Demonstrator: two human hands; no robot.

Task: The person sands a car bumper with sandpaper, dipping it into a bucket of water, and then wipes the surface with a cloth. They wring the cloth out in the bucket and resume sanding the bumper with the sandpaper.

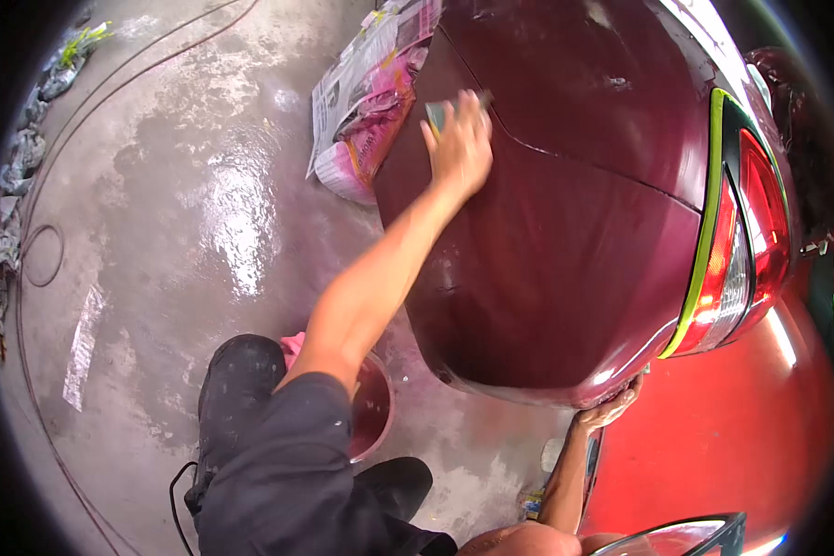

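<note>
My left hand (460, 148) presses a thin grey-green pad (437, 115), which looks like a sanding pad, against a dark maroon car bumper (547, 250). The fingers lie over most of the pad and are slightly blurred. Just left of them, printed newspaper (366, 102) with pink overspray hangs along the panel edge. My right hand (610, 406) rests at the bumper's lower edge in the picture, near the tail light (737, 241). Its fingers are stretched along the edge, partly hidden, and I see nothing held in them. Yellow-green tape (691, 306) borders the light.
A reddish bucket (372, 408) stands beside my knees, with a pink cloth (292, 347) near its rim. A hose (65, 139) runs over the wet concrete floor (176, 306). Crumpled sheets (9, 222) lie at far left. A red panel (713, 445) is at lower right.
</note>
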